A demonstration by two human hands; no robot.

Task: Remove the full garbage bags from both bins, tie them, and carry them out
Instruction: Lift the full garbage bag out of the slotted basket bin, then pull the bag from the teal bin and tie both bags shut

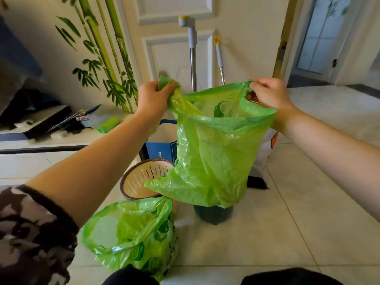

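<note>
I hold a green plastic bag (216,149) up in the air by its rim, mouth spread open. My left hand (153,97) grips a bunched handle on the left side, and my right hand (269,95) pinches the right edge. The bag hangs over a dark bin (213,213) on the floor and hides most of it. A beige slotted bin (141,177) with a brown rim stands to the left, with no bag in it. Another green bag (131,233), loosely filled and untied, sits on the floor near my legs.
A blue paper bag (162,151) stands behind the bins. Two mop handles (193,58) lean on the white door. A low white cabinet (41,145) with clutter and a roll of green bags (108,124) is at left. Tiled floor (298,202) stretches to the right.
</note>
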